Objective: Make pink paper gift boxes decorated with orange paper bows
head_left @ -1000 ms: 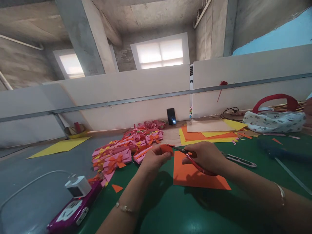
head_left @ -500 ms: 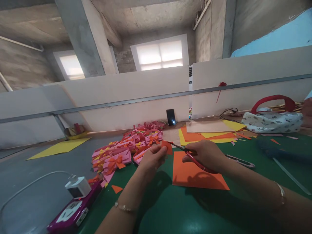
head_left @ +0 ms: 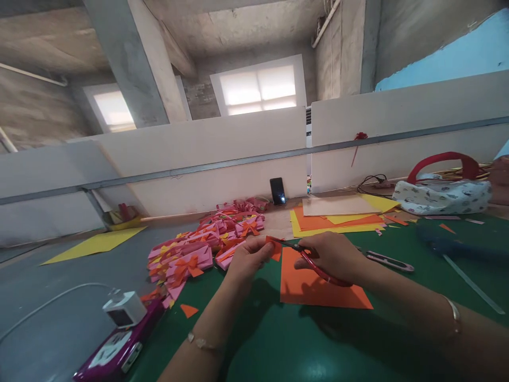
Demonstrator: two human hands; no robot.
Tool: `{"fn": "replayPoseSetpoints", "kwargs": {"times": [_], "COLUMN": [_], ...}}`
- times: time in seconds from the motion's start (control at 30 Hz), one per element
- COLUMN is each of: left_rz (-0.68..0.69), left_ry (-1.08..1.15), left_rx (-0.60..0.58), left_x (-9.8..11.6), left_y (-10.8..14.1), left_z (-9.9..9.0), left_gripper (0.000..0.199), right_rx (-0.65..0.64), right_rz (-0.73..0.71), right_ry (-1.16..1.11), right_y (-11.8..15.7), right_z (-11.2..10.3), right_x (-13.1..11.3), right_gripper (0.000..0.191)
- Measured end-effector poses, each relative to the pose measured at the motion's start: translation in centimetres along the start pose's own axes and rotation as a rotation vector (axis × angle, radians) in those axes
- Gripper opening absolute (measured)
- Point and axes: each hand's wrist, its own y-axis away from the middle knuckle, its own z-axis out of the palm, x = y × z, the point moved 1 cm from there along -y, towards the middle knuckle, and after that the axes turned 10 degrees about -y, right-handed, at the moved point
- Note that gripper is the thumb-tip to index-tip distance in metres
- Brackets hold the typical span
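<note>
Between the thumb and fingers of my left hand [head_left: 251, 257] is a small piece of orange paper [head_left: 275, 250]. My right hand [head_left: 334, 257] grips red-handled scissors [head_left: 316, 265], whose dark blades reach left to the upper edge of that piece. Below the scissors a larger orange paper sheet [head_left: 306, 289] lies flat on the green mat, partly shaded by my hand. Left of my left hand spreads a heap of folded pink paper pieces [head_left: 207, 239] with orange bows and yellow bits.
Utility knife [head_left: 389, 261] right of my right wrist. Stacked yellow and orange sheets [head_left: 296, 225] lie behind. A phone [head_left: 278, 191] leans on the partition. A purple power strip [head_left: 115, 350] with a white charger [head_left: 125, 309] sits front left; a fabric basket [head_left: 441, 196] stands far right.
The scissor blades and the small orange piece have shifted slightly against each other, the piece now tilted differently. My right hand has dropped a little. The whole view has moved slightly.
</note>
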Motion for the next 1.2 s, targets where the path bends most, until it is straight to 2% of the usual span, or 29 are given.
{"fn": "replayPoseSetpoints", "kwargs": {"times": [0.1, 0.3, 0.6, 0.77, 1.03, 1.2], "left_rz": [-0.002, -0.055, -0.042, -0.061, -0.076, -0.087], "left_ry": [0.023, 0.081, 0.090, 0.087, 0.074, 0.051], "left_rx": [-0.035, -0.060, -0.028, -0.067, -0.083, -0.096], "left_x": [0.11, -0.12, -0.05, -0.12, -0.45, -0.64], "left_y": [0.01, -0.05, -0.07, -0.06, -0.27, -0.26], "left_z": [0.09, 0.12, 0.15, 0.07, 0.25, 0.33], "left_gripper": [0.022, 0.021, 0.023, 0.024, 0.030, 0.027], "right_rx": [0.005, 0.025, 0.042, 0.050, 0.039, 0.015], "right_rz": [0.007, 0.011, 0.005, -0.010, -0.009, 0.000], "right_ry": [-0.010, 0.015, 0.067, 0.102, 0.064, 0.037], "right_y": [-0.05, 0.07, 0.08, 0.04, -0.09, -0.09], "right_z": [0.28, 0.54, 0.48, 0.63, 0.94, 1.03], "right_x": [-0.10, -0.35, -0.20, -0.13, 0.24, 0.13], "right_gripper": [0.034, 0.043, 0.047, 0.049, 0.049, 0.048]}}
